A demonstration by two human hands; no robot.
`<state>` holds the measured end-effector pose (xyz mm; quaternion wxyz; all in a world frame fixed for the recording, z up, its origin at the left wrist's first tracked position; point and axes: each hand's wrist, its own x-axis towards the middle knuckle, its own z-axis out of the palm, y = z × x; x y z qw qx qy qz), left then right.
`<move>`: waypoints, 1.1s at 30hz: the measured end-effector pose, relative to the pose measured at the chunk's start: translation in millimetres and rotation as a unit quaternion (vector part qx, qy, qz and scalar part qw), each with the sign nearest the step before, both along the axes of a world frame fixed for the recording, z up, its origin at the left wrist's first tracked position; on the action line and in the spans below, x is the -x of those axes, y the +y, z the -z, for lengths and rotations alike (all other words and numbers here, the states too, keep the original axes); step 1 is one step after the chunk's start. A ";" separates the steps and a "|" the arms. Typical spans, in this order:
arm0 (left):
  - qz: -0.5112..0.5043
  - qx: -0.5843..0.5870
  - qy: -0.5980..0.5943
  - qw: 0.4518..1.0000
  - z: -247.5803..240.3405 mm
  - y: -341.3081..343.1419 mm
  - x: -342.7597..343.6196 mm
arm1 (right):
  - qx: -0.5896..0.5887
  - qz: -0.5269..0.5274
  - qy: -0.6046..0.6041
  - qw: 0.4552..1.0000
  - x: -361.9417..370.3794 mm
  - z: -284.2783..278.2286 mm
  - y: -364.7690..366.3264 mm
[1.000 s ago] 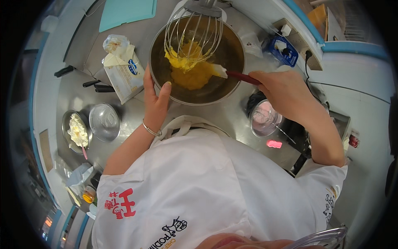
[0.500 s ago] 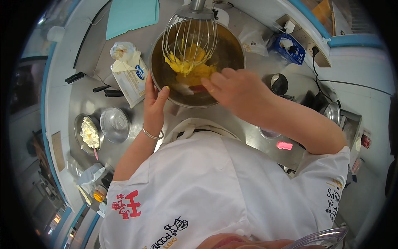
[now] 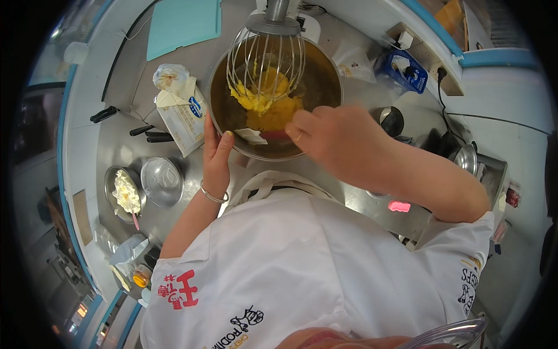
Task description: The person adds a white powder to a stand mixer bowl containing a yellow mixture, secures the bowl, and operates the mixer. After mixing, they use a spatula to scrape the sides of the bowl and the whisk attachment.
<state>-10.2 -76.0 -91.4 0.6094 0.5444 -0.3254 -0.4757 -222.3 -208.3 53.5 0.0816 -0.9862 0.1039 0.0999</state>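
A deep metal mixing bowl (image 3: 321, 63) sits under a wire whisk attachment (image 3: 266, 61) with yellow batter clinging to its lower wires. More of the soft yellow batter (image 3: 275, 116) lies in the bowl. My left hand (image 3: 217, 156) grips the bowl's near-left side, thumb over the rim. At the near-right rim, my right hand (image 3: 328, 132) is closed around the red handle of a spatula (image 3: 251, 136). The spatula's white blade lies against the bowl's near inner wall, left of the right hand. My fingers hide part of the handle.
Left of the bowl lies an opened white carton (image 3: 181, 121), with black-handled tools (image 3: 157, 135) beside it. Farther left stand a bowl of pale cream (image 3: 126, 192) and a clear bowl (image 3: 162, 181). A blue basket (image 3: 407, 72) and a dark cup (image 3: 391, 120) are at right.
The spatula blade has shifted left and nearer along the bowl wall. My right hand moved slightly nearer with it. The left hand stays on the bowl.
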 end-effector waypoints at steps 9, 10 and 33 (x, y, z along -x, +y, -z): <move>-0.031 0.017 -0.099 0.994 -17.6 2.1 0.1 | -0.039 0.094 -0.051 0.993 17.5 28.2 -14.5; -0.049 0.043 -0.169 0.984 -15.1 3.3 -4.2 | -0.024 0.100 -0.053 0.993 24.5 22.1 -12.5; 0.003 0.089 -0.270 0.959 -75.1 -28.2 7.1 | 0.045 0.145 -0.258 0.954 89.8 30.0 20.6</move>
